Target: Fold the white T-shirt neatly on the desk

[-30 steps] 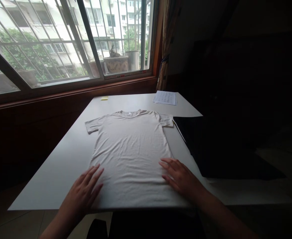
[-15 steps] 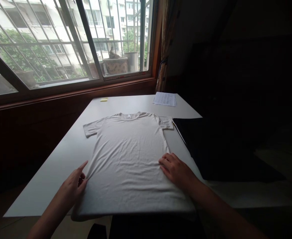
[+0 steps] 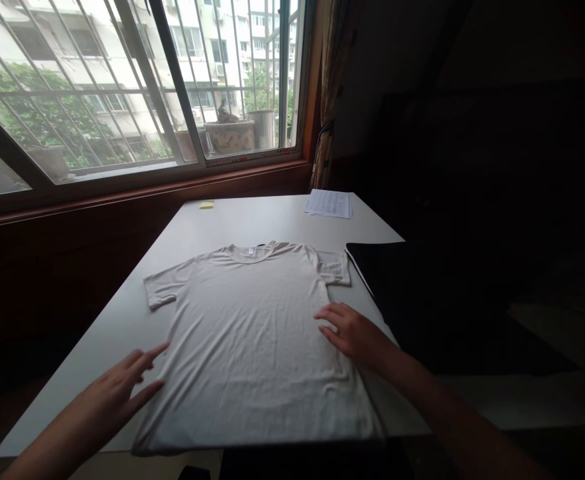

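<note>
Head view: I note the shirt [image 3: 257, 333] has come nearer the person across the table [image 3: 257, 223], its collar [image 3: 250, 256] farther from the far edge than half a second ago and its hem [image 3: 257, 441] about at the near edge; I judge its placing unsettled. Left hand [image 3: 117, 383] open, thumb and forefinger apart at the shirt's left side, no cloth seen gripped; right hand [image 3: 360, 333] half open over the right side, fingers bent, no pinch visible.
</note>
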Tool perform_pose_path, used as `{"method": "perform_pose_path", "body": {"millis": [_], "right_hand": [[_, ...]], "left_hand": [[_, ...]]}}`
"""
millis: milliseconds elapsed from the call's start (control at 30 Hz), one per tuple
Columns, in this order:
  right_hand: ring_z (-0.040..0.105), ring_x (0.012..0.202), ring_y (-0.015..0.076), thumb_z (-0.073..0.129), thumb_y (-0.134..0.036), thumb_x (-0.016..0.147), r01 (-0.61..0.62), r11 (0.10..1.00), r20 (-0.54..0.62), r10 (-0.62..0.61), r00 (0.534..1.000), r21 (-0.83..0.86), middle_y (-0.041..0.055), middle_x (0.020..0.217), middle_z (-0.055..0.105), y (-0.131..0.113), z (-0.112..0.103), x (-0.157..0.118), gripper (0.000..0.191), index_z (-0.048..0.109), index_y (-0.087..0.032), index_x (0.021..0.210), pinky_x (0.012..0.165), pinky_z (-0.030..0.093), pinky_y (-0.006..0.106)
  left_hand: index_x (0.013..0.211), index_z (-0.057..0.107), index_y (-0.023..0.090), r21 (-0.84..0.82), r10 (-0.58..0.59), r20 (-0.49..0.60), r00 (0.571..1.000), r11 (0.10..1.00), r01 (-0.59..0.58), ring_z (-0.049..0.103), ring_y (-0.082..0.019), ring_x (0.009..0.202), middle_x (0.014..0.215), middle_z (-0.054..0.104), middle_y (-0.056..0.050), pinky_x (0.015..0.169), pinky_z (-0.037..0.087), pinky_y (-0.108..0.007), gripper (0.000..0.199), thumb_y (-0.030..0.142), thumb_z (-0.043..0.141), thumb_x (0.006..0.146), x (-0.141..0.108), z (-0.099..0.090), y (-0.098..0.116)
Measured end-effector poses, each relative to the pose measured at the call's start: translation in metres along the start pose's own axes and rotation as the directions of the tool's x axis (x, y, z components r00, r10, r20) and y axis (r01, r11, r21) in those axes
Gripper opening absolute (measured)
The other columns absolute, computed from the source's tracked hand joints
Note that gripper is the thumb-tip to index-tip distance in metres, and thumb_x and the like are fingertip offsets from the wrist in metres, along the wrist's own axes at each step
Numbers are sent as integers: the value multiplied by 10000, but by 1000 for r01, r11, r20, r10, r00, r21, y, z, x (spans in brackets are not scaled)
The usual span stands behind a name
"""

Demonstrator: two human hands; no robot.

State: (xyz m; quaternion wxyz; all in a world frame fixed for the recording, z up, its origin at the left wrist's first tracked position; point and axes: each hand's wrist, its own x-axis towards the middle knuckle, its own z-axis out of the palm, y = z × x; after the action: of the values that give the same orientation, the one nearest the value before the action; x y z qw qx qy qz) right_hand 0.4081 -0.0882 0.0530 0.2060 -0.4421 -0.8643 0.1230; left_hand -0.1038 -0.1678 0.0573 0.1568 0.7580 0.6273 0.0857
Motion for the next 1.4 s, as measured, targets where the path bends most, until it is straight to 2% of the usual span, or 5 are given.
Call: {"method": "perform_pose_path", "body": {"millis": [200, 433, 800, 1067, 1400], "right_hand": [[471, 1369, 295, 449, -297, 1011, -124, 972, -56, 115, 992, -199, 157, 1518, 480, 48, 28, 80, 460, 540, -108, 1421, 1169, 383, 455], [308, 1488, 286, 329, -301, 1039, -387, 883, -104, 373, 922, -265, 170, 1624, 328, 96, 45, 145, 551, 405, -58, 1528, 1233, 249, 437], [233, 1517, 314, 252, -554, 1052, -517, 792, -58, 529, 847, -326, 76, 1670, 253, 127, 50, 149, 593, 386, -280, 1562, 1214, 189, 529], [358, 1418, 305, 314, -341, 1060, -556, 719, -172, 538, 825, -416, 149, 1544, 442, 144, 32, 141, 468, 517, -165, 1443, 1179, 236, 469], [517, 1225, 319, 441, -144, 957, -578, 670, -81, 618, 782, -465, 243, 1306, 561, 151, -3, 160, 361, 644, -67, 1246, 1005, 414, 388]], "left_hand": [[1491, 468, 202, 254, 251, -228, 941, 948, -191, 508, -319, 1355, 1535, 468, -136, 1112, 443, -488, 573, 527, 391, 1025, 131, 11, 24], [1545, 358, 97, 192, -134, -307, 942, 961, 199, 267, -378, 1501, 1619, 311, -217, 1170, 271, -631, 584, 401, 310, 1049, 248, 32, 26], [1594, 297, 254, 164, -305, -221, 926, 925, 344, 133, -416, 1530, 1682, 165, -120, 1087, 120, -827, 681, 598, 178, 1019, 254, 29, -11], [1609, 244, 290, 181, -343, -177, 923, 910, 373, 70, -381, 1546, 1697, 101, -57, 1106, 101, -815, 694, 618, 129, 1008, 254, 26, -12], [1611, 229, 312, 207, -357, -184, 916, 897, 391, 55, -356, 1552, 1700, 90, -36, 1129, 96, -789, 675, 606, 107, 1016, 253, 27, -11]]}}
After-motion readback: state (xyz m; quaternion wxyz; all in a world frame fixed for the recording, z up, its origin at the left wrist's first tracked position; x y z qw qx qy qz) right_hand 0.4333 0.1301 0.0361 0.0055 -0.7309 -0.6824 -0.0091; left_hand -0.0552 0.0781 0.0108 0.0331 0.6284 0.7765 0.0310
